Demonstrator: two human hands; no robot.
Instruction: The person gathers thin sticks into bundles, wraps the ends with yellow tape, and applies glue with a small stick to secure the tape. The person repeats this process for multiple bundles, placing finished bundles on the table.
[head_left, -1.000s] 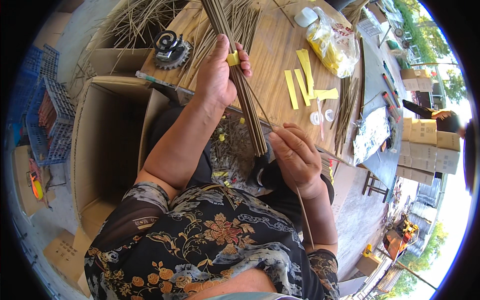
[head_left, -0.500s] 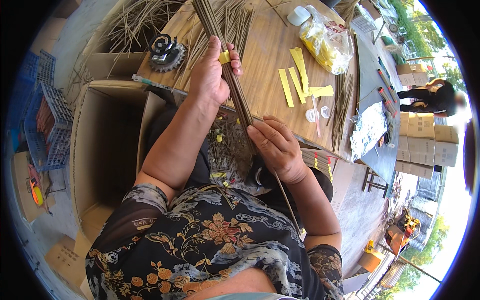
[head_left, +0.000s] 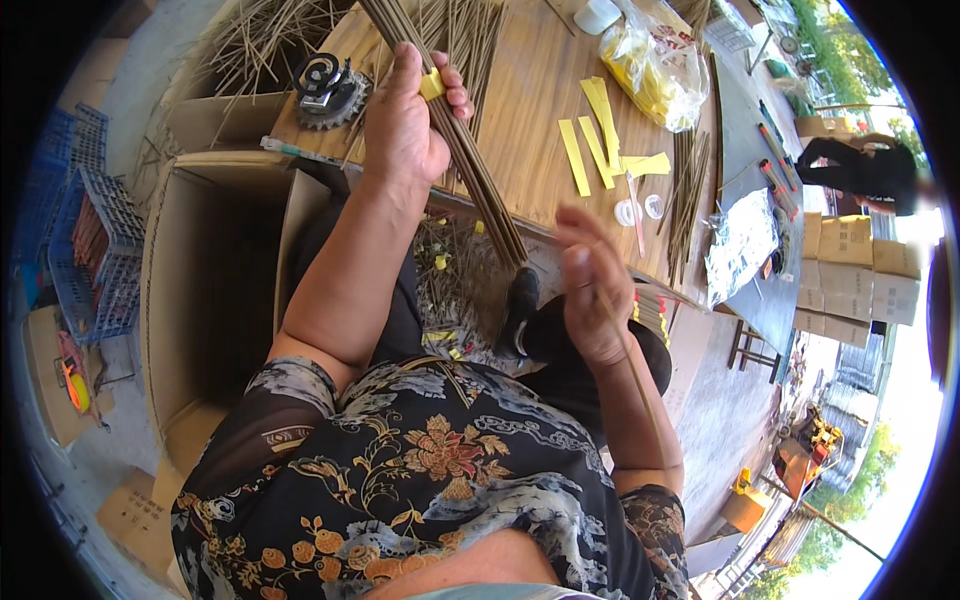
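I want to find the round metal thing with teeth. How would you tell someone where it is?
Look at the wooden table and follow it to its left corner, just left of the left hand gripping the bundle of sticks. The gear sits there, dark and metal among pale sticks.

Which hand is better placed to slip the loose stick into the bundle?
Probably the right hand: it pinches a single thin stick just below the bundle, while the left hand is occupied gripping that bundle.
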